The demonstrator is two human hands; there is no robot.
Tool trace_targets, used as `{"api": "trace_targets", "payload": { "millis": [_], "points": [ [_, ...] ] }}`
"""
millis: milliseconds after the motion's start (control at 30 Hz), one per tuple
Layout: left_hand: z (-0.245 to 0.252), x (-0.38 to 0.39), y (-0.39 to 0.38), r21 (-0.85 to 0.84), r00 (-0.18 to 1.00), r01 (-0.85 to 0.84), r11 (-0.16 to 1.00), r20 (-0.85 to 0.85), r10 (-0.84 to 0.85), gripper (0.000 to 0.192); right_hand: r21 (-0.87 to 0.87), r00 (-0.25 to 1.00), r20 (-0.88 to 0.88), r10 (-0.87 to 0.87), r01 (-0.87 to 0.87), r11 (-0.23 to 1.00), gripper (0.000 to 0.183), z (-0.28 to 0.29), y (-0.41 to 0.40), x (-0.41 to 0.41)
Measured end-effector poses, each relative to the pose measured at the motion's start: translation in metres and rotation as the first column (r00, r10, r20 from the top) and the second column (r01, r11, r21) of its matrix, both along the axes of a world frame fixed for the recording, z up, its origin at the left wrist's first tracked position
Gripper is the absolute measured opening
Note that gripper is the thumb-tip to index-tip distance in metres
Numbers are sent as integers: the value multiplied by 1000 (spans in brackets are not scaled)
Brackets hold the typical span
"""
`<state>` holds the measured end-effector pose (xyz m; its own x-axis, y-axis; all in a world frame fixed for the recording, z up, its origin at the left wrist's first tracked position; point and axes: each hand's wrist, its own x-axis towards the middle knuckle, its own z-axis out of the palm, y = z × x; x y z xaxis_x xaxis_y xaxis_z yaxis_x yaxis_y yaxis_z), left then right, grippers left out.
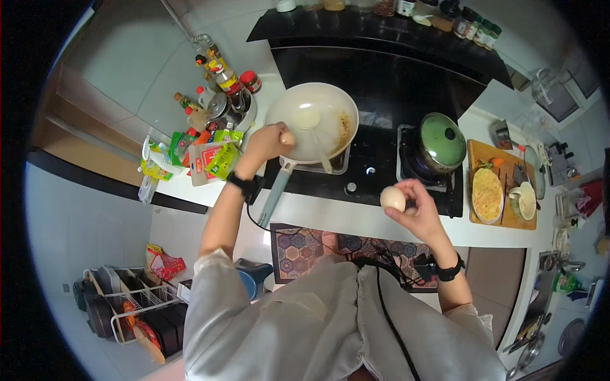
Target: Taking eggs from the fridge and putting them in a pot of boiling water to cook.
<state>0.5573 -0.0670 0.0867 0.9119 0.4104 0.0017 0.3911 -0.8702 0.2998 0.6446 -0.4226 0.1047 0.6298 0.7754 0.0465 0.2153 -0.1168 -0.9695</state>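
Over the near left rim of a white wok-style pan (286,102), my left hand (264,145) holds an egg (288,139). The pan rests on the left burner, its grey-blue handle (276,195) pointing towards me. Inside it lies a cream-coloured ladle (307,118), its handle leaning on the near rim, and browned residue marks the right wall. My right hand (419,212) grips another egg (393,198) above the front counter edge, right of the stove knobs. A second pale rounded shape shows under those fingers, partly hidden.
A pot with a green lid (442,138) sits on the right burner. Beyond it, a wooden cutting board (512,221) carries a dish of yellow food (487,195) and a cream cup (526,200). Seasoning packets (221,159) and bottles (226,81) crowd the left counter.
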Motion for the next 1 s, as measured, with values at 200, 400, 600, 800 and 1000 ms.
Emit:
{"api": "trace_targets", "payload": {
  "millis": [200, 400, 600, 800, 1000],
  "points": [
    [-48, 44, 55, 63, 954, 220, 973, -224, -201, 28, -34, 997, 75, -30, 32, 999, 40, 16, 53, -7],
    [-81, 73, 70, 1, 878, 265, 964, -413, -241, 30, -86, 996, -4, -94, 94, 992, 39, 15, 68, -15],
    [-115, 95, 76, 24, 851, 344, 939, -431, -301, 42, -95, 989, 30, -145, 147, 985, 40, 14, 68, -17],
    [-111, 91, 72, 78, 901, 411, 908, -182, -393, 20, -129, 964, -39, -262, 255, 958, 40, 19, 63, -21],
    [-33, 57, 58, 51, 955, 291, 955, -83, -286, 28, -99, 972, 23, -235, 236, 967, 41, 11, 61, -15]
  ]
}}
